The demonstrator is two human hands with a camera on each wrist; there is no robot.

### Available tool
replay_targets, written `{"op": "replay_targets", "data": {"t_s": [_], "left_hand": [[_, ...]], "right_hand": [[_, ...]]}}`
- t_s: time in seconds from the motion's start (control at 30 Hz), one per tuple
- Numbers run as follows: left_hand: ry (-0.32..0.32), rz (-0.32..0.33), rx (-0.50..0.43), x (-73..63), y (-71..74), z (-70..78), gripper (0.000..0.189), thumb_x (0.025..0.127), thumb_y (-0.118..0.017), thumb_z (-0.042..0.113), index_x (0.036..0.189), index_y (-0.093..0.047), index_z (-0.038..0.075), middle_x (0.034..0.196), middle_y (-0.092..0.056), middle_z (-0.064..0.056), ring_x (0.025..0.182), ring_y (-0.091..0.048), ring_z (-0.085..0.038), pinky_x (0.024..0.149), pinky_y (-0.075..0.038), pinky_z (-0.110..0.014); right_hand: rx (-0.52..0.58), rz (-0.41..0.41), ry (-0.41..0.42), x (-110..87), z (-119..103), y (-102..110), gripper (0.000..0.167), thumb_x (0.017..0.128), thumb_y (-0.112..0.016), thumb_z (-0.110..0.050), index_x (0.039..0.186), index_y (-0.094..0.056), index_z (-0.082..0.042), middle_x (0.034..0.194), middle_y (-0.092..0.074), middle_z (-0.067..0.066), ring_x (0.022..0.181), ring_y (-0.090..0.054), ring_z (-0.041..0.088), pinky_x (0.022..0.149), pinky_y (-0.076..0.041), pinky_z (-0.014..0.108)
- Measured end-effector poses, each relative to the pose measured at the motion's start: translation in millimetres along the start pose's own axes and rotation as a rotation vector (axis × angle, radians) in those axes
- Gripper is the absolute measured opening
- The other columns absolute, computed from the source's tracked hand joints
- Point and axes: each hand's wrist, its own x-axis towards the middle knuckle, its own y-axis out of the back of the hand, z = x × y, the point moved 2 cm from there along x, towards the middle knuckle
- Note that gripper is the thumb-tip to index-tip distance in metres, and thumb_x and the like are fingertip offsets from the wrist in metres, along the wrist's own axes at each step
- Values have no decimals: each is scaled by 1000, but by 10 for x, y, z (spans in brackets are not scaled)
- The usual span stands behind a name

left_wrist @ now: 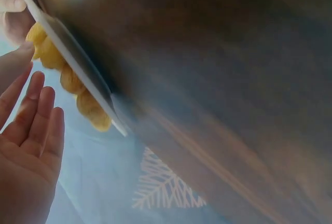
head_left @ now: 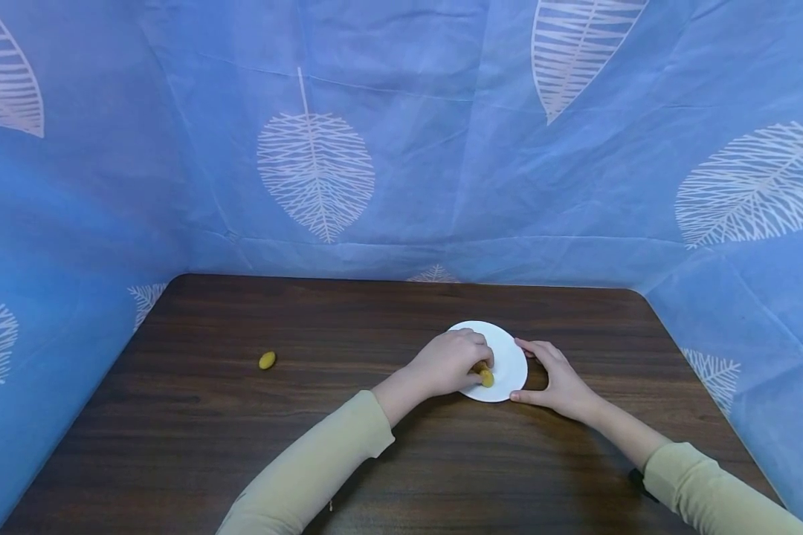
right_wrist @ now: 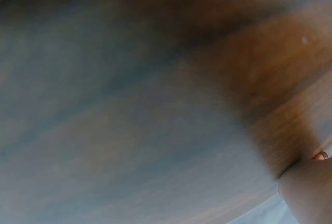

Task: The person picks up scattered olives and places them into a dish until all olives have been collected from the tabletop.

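A white plate (head_left: pixel 511 365) sits right of centre on the table. Several small yellow, oval, fruit-like pieces (left_wrist: pixel 71 81) lie in a row across it. My left hand (head_left: pixel 450 360) reaches over the plate from the left. Its thumb tip is right at one piece in the left wrist view, while the other fingers extend loosely, apart from the row. With thumb and fingers spread along the rim, my right hand (head_left: pixel 562 383) holds the plate's right side. One more yellow piece (head_left: pixel 267 360) lies alone on the left of the table.
The dark wooden table (head_left: pixel 174 438) has rounded far corners. Blue cloth (head_left: pixel 428 163) with white leaf prints hangs behind it and along both sides. The right wrist view shows mostly blurred tabletop, with a bit of hand at the lower right.
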Motion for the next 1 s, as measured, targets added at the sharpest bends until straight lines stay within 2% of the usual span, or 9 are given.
{"op": "replay_targets", "data": {"t_s": [0.2, 0.53, 0.8, 1.0], "left_hand": [[12, 13, -7, -111, 126, -67, 21, 95, -83, 25, 116, -80, 22, 123, -75, 8, 118, -68, -9, 109, -52, -25], [78, 74, -64, -357, 311, -275, 21, 96, -82, 18, 116, -81, 17, 119, -77, 4, 116, -68, -14, 104, -55, -30], [149, 114, -86, -624, 422, -516, 22, 94, -83, 16, 117, -79, 15, 120, -76, 0, 120, -69, -19, 108, -56, -37], [212, 178, -101, -877, 508, -718, 23, 91, -85, 12, 113, -80, 15, 118, -77, -1, 121, -69, -22, 111, -55, -41]], "right_hand": [[-3, 3, 1, 3, 6, -5, 95, 77, -97, -25, 153, -48, 4, 141, -57, 22, 128, -52, 38, 101, -44, 31], [-9, 0, -6, 12, 17, -1, 96, 77, -97, -27, 154, -48, 4, 142, -57, 22, 128, -52, 38, 101, -44, 29], [-12, -6, -14, 7, -1, 0, 95, 78, -97, -27, 154, -47, 3, 143, -56, 23, 129, -52, 38, 102, -46, 32], [-11, -10, -25, 5, -9, 3, 95, 79, -96, -28, 154, -47, 3, 143, -56, 22, 130, -52, 38, 103, -46, 35]]}}
